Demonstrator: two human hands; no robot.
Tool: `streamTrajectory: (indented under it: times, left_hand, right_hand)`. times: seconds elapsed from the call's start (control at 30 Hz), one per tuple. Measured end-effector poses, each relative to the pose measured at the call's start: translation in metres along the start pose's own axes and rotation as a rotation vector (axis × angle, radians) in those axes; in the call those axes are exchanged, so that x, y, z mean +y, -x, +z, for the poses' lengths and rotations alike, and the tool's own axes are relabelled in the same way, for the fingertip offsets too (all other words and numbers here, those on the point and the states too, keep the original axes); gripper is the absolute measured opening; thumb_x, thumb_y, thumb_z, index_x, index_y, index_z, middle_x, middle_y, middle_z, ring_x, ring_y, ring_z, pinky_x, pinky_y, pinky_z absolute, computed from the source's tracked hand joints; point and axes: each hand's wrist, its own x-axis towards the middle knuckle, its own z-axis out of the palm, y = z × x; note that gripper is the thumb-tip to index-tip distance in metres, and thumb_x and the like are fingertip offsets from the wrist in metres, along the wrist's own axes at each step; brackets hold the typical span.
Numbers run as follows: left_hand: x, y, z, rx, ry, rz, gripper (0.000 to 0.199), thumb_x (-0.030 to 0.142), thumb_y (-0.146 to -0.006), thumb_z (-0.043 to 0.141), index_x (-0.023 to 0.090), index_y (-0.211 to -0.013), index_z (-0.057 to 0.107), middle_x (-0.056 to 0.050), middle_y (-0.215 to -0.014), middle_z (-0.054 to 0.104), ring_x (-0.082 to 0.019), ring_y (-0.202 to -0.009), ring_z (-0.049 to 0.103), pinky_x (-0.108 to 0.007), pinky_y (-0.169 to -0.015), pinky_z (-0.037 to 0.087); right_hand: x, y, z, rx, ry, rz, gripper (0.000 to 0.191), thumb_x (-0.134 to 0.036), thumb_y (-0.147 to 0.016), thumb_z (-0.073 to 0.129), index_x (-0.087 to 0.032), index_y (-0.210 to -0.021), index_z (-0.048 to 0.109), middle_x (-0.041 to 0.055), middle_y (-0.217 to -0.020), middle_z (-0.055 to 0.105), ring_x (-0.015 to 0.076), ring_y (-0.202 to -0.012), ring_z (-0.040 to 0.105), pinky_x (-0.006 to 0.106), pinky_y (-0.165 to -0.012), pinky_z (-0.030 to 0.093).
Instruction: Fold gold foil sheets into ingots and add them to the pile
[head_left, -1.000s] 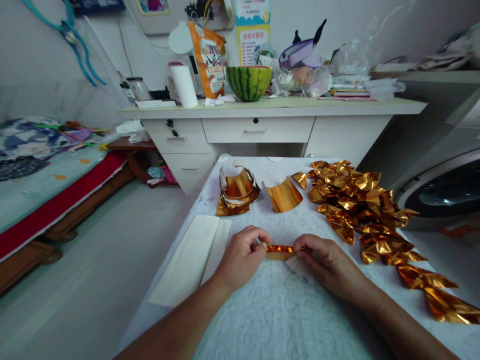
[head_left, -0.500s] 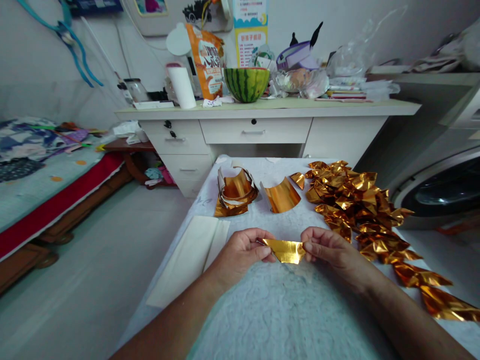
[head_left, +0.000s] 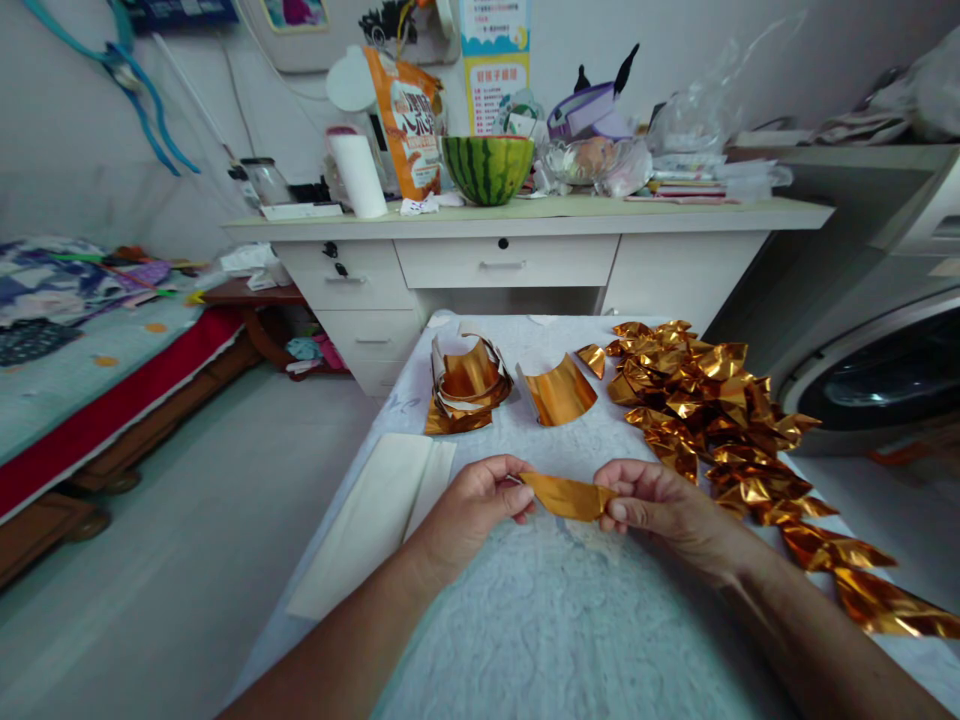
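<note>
A folded piece of gold foil paper (head_left: 568,497) is stretched between my two hands above the cloth-covered table. My left hand (head_left: 487,500) pinches its left end, and my right hand (head_left: 651,505) grips the right end between thumb and fingers. Beyond them lie a curved gold sheet (head_left: 561,391) and, to its left, a stack of curled gold and white sheets (head_left: 469,385). Many folded gold foil pieces (head_left: 694,395) are heaped on the right side, trailing toward the front right. One small folded piece (head_left: 592,360) rests beside the heap.
White paper sheets (head_left: 364,520) lie at the table's left edge. Behind the table (head_left: 525,620) stands a white desk (head_left: 510,228) bearing a watermelon half (head_left: 487,168) and bags. A washing machine (head_left: 885,330) is at right, a bed (head_left: 112,370) at left.
The foil piece has tilted between my hands, its face now duller and its outline narrower. My hands have moved apart slightly. The whole view has shifted a little.
</note>
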Motion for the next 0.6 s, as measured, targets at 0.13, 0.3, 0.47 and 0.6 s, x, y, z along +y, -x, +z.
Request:
streamTrajectory:
  times: [0.13,0.3,0.47,0.6]
  left_hand:
    - [-0.0013,0.0006,-0.001,-0.036,0.016,-0.013,0.029,0.033,-0.074,0.074,0.012,-0.092,0.063,-0.003,-0.077,0.065,-0.013,-0.071,0.055,-0.025,-0.067,0.041]
    - [-0.0019,0.0014,-0.0022,-0.072,0.051,-0.045,0.031,0.033,-0.07,0.078,0.012,-0.088,0.063,-0.004,-0.079,0.066,-0.013,-0.071,0.056,-0.026,-0.068,0.042]
    - [-0.0035,0.0014,-0.0035,-0.109,0.076,-0.059,0.032,0.032,-0.068,0.08,0.012,-0.088,0.065,-0.003,-0.078,0.067,-0.012,-0.07,0.057,-0.025,-0.068,0.042]
    - [-0.0031,0.0018,-0.0024,-0.14,0.086,-0.088,0.032,0.033,-0.066,0.081,0.012,-0.084,0.064,-0.002,-0.076,0.066,-0.012,-0.069,0.057,-0.024,-0.066,0.041]
  right_hand:
    - [-0.0001,0.0004,0.0007,0.022,0.036,-0.079,0.026,-0.035,-0.072,0.083,-0.017,-0.082,0.066,-0.0043,-0.071,0.057,0.0077,-0.064,0.048,0.021,-0.06,0.035]
    - [0.0006,0.0007,-0.0004,0.02,0.08,-0.119,0.025,-0.036,-0.074,0.081,-0.017,-0.08,0.064,-0.0035,-0.074,0.054,0.009,-0.068,0.046,0.021,-0.063,0.034]
    - [0.0005,0.0009,-0.0004,-0.02,0.064,-0.111,0.028,-0.039,-0.073,0.081,-0.017,-0.078,0.064,-0.0042,-0.07,0.053,0.0088,-0.065,0.043,0.022,-0.061,0.031]
    - [-0.0019,0.0028,-0.0001,-0.051,0.074,-0.1,0.028,-0.04,-0.074,0.08,-0.018,-0.078,0.064,-0.0043,-0.07,0.052,0.0087,-0.066,0.043,0.021,-0.062,0.031]
